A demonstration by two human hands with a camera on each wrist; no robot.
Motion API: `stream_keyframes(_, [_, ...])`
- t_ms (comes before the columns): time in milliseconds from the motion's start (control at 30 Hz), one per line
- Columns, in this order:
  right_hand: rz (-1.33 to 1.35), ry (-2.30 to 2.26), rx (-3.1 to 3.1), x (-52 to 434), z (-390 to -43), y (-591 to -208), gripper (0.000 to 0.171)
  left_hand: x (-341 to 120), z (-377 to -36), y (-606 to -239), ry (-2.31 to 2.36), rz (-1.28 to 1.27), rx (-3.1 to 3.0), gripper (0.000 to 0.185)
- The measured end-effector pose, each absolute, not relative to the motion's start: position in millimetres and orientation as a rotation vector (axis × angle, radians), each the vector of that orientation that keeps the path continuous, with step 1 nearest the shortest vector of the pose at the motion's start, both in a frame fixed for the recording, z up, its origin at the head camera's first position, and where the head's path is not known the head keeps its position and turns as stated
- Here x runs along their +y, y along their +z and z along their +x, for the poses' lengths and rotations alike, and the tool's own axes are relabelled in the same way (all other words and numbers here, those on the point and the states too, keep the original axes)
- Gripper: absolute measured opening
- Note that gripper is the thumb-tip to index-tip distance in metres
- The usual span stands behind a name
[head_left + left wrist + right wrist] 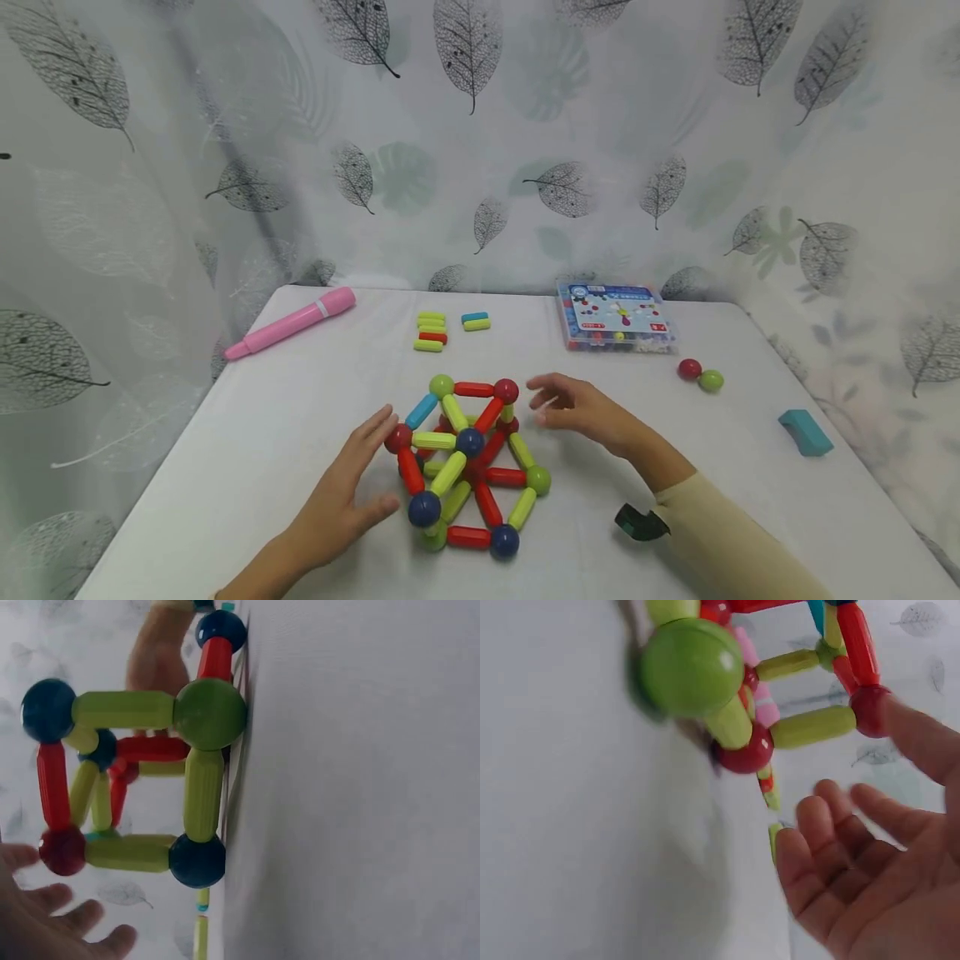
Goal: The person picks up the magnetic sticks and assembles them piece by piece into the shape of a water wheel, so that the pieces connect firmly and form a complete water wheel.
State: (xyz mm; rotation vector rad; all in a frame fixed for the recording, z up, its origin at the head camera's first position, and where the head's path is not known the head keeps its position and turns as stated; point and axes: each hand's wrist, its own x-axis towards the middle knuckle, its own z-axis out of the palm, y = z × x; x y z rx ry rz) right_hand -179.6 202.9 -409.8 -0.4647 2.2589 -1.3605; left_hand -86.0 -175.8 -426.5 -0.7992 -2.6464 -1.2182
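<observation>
A structure of magnetic rods and balls (487, 477) in red, yellow-green and blue stands on the white table. My left hand (339, 498) is at its left side, fingers extended and thumb spread; a fingertip is at or very near a red ball (398, 438). My right hand (583, 410) is beside the upper right, fingers loosely bent and holding nothing. In the right wrist view its thumb overlaps the edge of another red ball (872, 711); whether they touch I cannot tell. The left wrist view shows a square side face with a green ball (210, 714) at one corner.
Several loose rods (431, 332) lie behind the structure, near a clear plastic box (618, 318). To the right are a loose red ball (689, 369), a green ball (711, 381) and a teal block (806, 432). A pink marker-shaped object (292, 325) lies at back left.
</observation>
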Motion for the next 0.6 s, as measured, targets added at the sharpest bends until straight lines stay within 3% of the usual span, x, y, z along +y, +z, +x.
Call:
stream_keyframes(133, [-0.517, -1.043, 2.330, 205.9, -153.5, -414.4, 0.045, -181.0, -95.8, -427.9, -1.635, -0.559, -2.699, 0.054])
stream_keyframes(300, [-0.525, -0.909, 2.358, 192.9, -144.4, -423.0, 0.034, -182.9, -104.2, -429.5, -2.111, -0.313, -2.730, 0.053])
stream_keyframes(467, [-0.388, -0.980, 2.369, 195.6, -170.7, -426.0, 0.034, -176.0, -98.5, -425.0, -2.207, -0.247, -2.814, 0.055])
stream_keyframes(600, [-0.322, -1.024, 2.374, 194.2, -207.0, -426.0, 0.034, -168.1, -89.7, -419.9, -2.346, -0.451, -2.871, 0.061])
